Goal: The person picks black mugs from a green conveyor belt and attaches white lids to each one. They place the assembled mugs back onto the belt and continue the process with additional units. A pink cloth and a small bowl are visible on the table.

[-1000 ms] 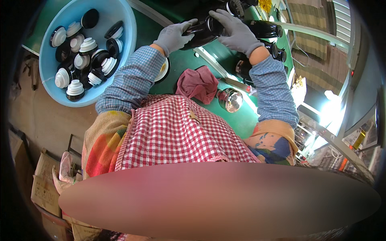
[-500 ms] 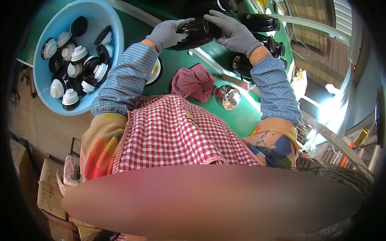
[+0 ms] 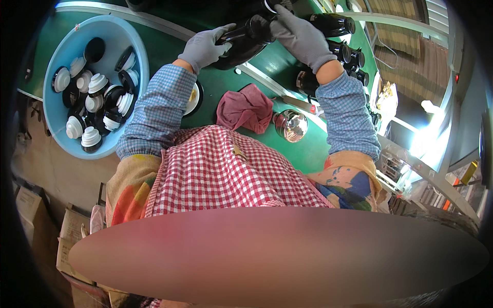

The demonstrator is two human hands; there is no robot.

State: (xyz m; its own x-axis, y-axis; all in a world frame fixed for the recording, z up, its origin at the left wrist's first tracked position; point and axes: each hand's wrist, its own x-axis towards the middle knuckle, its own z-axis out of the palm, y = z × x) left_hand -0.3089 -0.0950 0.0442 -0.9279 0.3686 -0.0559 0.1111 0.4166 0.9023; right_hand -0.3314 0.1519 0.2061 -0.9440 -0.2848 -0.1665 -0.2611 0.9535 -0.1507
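My left hand [image 3: 204,47], in a grey glove, is closed round a glossy dark bottle [image 3: 244,47] with a wide mouth. The bottle lies tilted above the green table, its mouth turned toward my right hand. My right hand [image 3: 302,41], gloved alike, is close beside that mouth, with its fingers pointing up at another dark bottle [image 3: 268,7] at the top edge. Whether those fingertips grip anything is hidden. Below the hands, a crumpled dusky-pink cloth [image 3: 245,109] rests on the table next to a shiny rounded silvery thing [image 3: 292,126].
A light-blue tub [image 3: 144,66] at left holds several black-and-white stoppers. More dark bottles [image 3: 331,24] are at the right beyond my right hand. A round white thing with a dark rim [image 3: 193,102] is partly behind my left sleeve. A metal rail [image 3: 262,76] crosses the green table.
My right hand has shifted slightly right off the held bottle's mouth, its fingers now higher. The bottle and my left hand have moved a little left.
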